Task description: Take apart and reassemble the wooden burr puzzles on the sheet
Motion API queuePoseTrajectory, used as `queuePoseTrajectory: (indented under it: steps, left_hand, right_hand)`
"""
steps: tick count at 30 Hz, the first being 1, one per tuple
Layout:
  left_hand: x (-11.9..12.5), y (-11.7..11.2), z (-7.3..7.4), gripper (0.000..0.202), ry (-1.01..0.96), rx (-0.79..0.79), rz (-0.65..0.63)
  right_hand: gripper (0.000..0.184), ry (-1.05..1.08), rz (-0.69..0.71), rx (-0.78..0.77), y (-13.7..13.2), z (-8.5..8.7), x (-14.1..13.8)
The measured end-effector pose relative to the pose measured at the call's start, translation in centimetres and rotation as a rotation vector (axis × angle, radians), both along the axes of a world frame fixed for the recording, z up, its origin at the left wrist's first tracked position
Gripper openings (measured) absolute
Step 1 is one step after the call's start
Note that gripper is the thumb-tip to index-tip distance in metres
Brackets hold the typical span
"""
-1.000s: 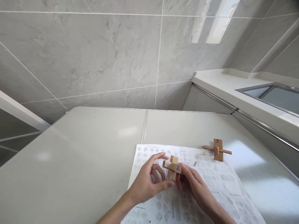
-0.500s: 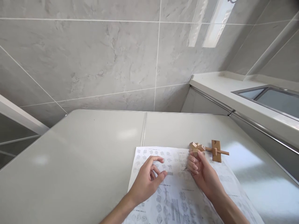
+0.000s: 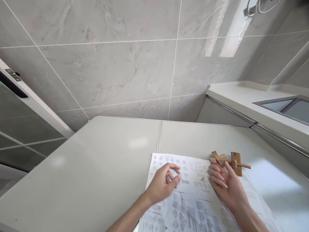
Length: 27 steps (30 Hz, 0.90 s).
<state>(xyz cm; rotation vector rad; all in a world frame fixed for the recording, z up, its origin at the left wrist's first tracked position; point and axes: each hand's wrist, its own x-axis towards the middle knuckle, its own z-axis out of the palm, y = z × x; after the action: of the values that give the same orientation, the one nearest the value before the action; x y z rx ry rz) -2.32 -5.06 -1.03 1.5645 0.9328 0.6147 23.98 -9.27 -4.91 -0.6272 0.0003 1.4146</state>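
Grey marble-look wall tiles back a pale tabletop [image 3: 96, 167] carrying a printed sheet [image 3: 193, 199] of diagrams. At the sheet's two o'clock corner sits a small wooden puzzle [image 3: 218, 158], just beside a second wooden piece [image 3: 238, 163] with a stick through it. The right hand [image 3: 225, 183] lies palm up, fingers loose, fingertips touching the puzzle without gripping it. The left hand [image 3: 165, 182] hovers over the sheet, loosely curled, holding nothing. Open tabletop spreads toward nine o'clock; a raised counter [image 3: 243, 96] bounds three o'clock.

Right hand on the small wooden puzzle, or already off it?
Touching. Head view shows the right hand with fingertips against the small wooden puzzle.
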Motion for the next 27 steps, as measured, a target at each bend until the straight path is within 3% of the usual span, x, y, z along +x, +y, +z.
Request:
queuePoseTrajectory:
  steps: [7, 15, 27]
  left_hand:
    - [0.1, -0.2, -0.3, 0.024, 0.108, 0.078, -0.057]
    - [0.4, -0.4, -0.2, 0.022, 0.176, 0.157, -0.065]
    - [0.6, -0.3, 0.0, 0.025, 0.207, 0.166, -0.054]
  right_hand:
    - [0.030, -0.518, 0.190, 0.022, -0.3, 0.7, -2.6]
    - [0.046, -1.016, 0.221, 0.048, -1.1, 0.8, -4.6]
    - [0.048, -1.245, 0.297, 0.107, -1.1, 0.4, -4.8]
